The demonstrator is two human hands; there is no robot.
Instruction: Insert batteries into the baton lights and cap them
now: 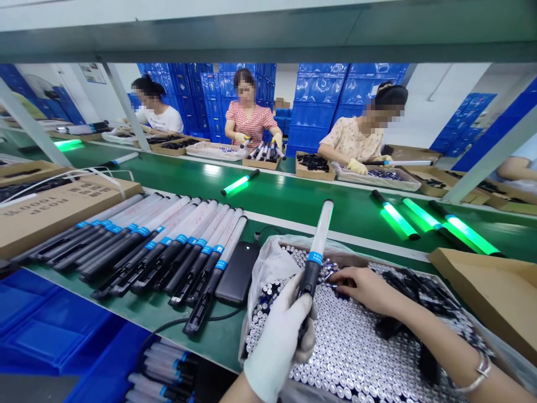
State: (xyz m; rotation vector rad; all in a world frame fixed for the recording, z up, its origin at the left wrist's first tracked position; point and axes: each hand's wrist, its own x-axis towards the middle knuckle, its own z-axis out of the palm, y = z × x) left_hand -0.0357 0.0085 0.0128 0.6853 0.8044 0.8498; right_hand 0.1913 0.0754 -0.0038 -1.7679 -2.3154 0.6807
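Note:
My left hand (285, 330), in a white glove, is closed around the black handle of a light stick (319, 238) with a clear tube and a blue band. The stick is held tilted up over a box of batteries (335, 347), packed on end in a plastic-lined carton. My bare right hand (361, 285) reaches into the far part of this box, its fingers pinched on a battery (331, 278) among loose ones. Small black plastic parts (419, 296) lie on the batteries beside my right forearm. To the left, several light sticks (184, 240) lie in a row.
A black phone-like device (239, 274) with a cable lies left of the box. A green conveyor belt (281, 193) runs behind, carrying lit green sticks (398, 218). Cartons (486, 296) flank the bench. Co-workers (251, 115) sit across the belt. A shelf (268, 33) hangs overhead.

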